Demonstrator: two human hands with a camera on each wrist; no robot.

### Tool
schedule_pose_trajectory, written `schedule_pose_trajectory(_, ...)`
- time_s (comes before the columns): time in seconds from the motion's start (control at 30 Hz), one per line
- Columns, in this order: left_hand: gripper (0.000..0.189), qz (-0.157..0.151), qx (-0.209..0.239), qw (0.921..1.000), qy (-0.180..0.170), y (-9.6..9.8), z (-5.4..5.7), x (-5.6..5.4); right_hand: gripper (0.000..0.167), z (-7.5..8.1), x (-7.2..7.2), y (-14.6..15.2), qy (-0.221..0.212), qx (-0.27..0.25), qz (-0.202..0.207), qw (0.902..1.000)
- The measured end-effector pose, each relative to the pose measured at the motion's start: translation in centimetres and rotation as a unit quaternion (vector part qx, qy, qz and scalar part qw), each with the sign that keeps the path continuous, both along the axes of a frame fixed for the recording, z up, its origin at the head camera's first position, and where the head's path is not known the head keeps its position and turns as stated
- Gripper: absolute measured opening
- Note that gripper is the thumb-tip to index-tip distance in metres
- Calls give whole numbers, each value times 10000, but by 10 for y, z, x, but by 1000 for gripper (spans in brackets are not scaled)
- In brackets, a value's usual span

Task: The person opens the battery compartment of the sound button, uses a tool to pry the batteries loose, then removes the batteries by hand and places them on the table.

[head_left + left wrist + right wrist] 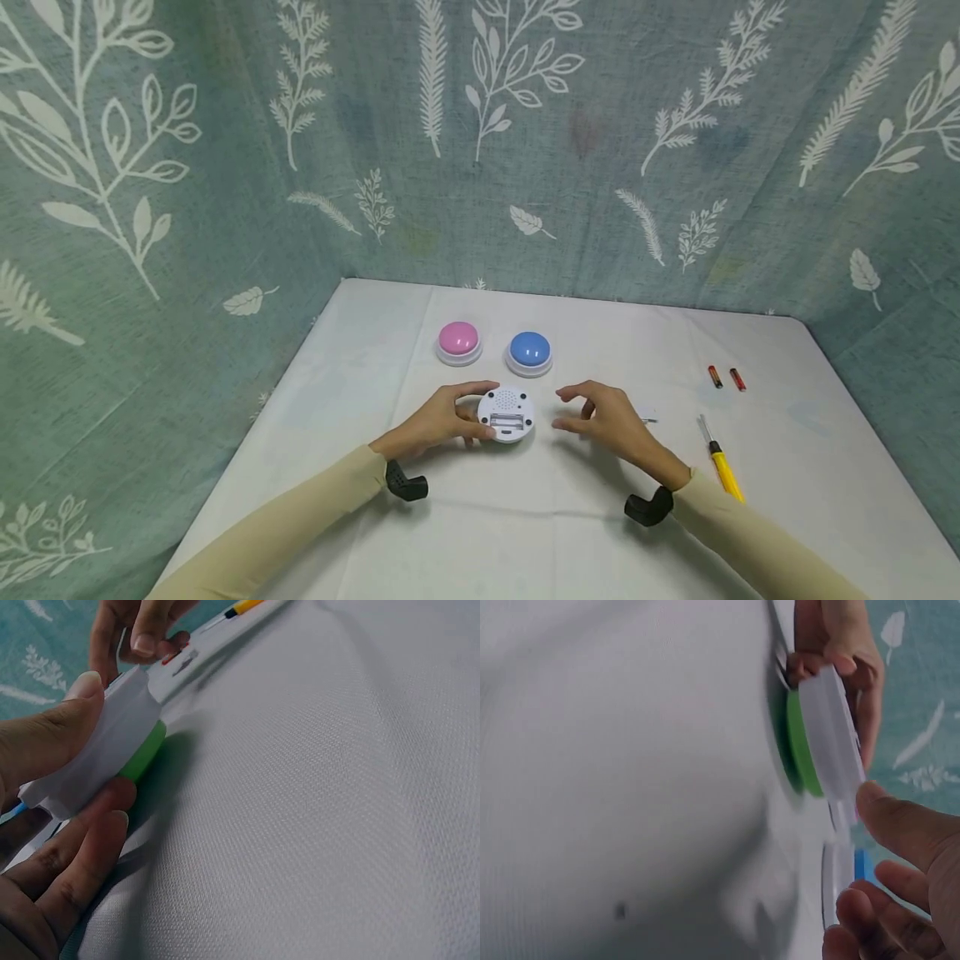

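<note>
My left hand (442, 419) grips a round push-button light or buzzer (507, 400) by its edge, underside up. Its white base shows a speaker grille, small dark feet and an uncovered battery compartment with no batteries in it. The green dome (146, 752) faces down toward the table, seen in both wrist views. To the right of it hovers my right hand (606, 419), thumb and forefinger apart, nothing visible between them. Behind the held button stand a pink push button (458, 339) and a blue push button (529, 350), both dome up on white bases.
Two small red-and-black batteries (716, 377) lie at the back right. A screwdriver with a yellow handle (726, 477) lies beyond my right forearm. Partly behind my right hand is a small metallic piece (649, 420), too small to identify. Patterned cloth hangs around the white table (480, 542).
</note>
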State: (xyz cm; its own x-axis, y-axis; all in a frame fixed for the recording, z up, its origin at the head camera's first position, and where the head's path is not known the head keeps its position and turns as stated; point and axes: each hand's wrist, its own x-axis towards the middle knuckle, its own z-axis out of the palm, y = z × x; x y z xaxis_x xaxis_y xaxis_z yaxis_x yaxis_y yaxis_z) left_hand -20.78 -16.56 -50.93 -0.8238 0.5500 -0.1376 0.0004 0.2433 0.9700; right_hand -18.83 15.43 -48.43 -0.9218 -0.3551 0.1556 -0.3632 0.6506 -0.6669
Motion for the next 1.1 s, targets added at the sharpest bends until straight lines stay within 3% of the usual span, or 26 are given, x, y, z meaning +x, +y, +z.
schedule_pose_trajectory(0.37, 86, 14, 71, 10000, -57, 0, -2, 2, 74, -15, 9, -34, 160, -114, 562, 9982)
schedule_pose_trajectory(0.73, 85, 245, 98, 9996, 105, 6, -2, 5, 75, -19, 14, -43, -126, -529, 227, 9983)
schedule_pose_trajectory(0.87, 84, 284, 212, 9992, 196, 12, -2, 1, 74, -15, 13, -40, -168, -570, 134, 9981)
schedule_pose_trajectory(1.1, 81, 318, 162, 9966, 748, 32, 12, -10, 74, -5, 5, -21, 108, -538, 149, 9984)
